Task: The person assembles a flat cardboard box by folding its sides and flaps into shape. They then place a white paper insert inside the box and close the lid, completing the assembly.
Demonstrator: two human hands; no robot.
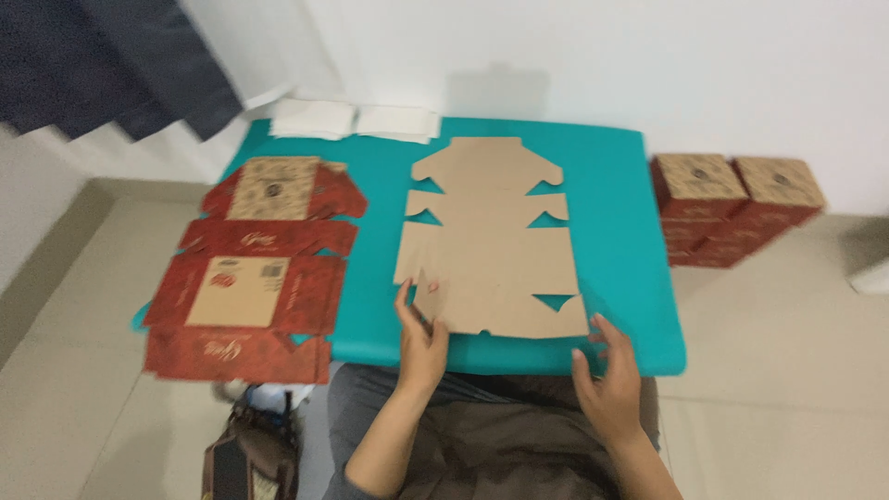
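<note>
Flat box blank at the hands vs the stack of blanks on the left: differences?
The flat blank lies plain brown side up; the stack shows red printed sides. The blank is a single sheet in mid-table; the stack overhangs the teal table. The left hand touches the blank, the stack is untouched. Both are unfolded die-cut cardboard.

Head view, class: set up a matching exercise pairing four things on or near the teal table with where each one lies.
Things:
1. Plain flat box
2. Red printed flats
3. White sheets
4. Folded boxes

Places:
A. On the floor, right of the table
B. Far edge of the table
C. Table's left side, overhanging the edge
D. Middle of the table, at both hands

Pairs: 1-D, 2-C, 3-B, 4-A. The left hand touches the plain flat box's near edge; the right hand is close to it.
</note>
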